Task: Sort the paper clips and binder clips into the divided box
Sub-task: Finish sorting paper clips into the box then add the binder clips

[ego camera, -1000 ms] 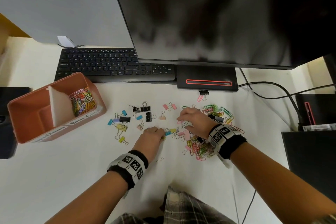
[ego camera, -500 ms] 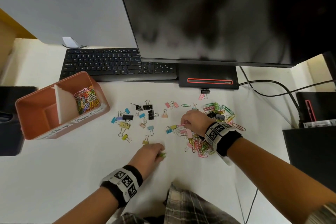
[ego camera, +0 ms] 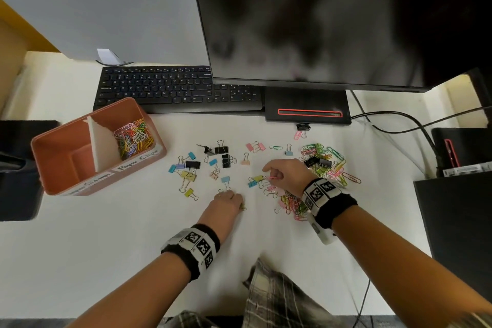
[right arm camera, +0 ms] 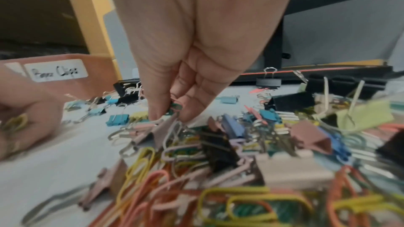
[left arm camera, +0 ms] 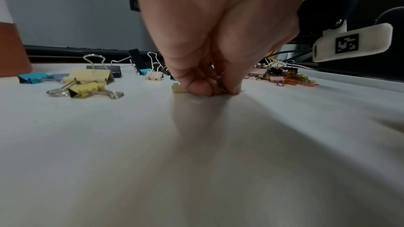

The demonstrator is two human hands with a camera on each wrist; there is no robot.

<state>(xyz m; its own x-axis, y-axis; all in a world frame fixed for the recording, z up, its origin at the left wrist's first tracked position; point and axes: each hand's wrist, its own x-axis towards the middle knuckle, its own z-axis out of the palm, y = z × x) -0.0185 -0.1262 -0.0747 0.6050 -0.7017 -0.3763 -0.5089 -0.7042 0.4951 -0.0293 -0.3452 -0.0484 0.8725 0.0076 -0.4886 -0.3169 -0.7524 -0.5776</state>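
hands have parted since a second ago: the left hand [ego camera: 226, 204] drew back down the white worktop [ego camera: 106, 247], its grip pinching yellow paper clips [left arm camera: 223, 87], while the right hand [ego camera: 286, 174] pinches a green paper clip [right arm camera: 176, 106]; both belong in the salmon divided box [ego camera: 66, 189], well to the left.

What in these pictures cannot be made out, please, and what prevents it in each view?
- What the left hand pinches: in the left wrist view its fingertips cover all but a yellow edge.
- Which clip the right hand holds: the right wrist view is motion-blurred; in the head view only a pink tip shows.
- Left label on the divided box: too small and angled in the head view.
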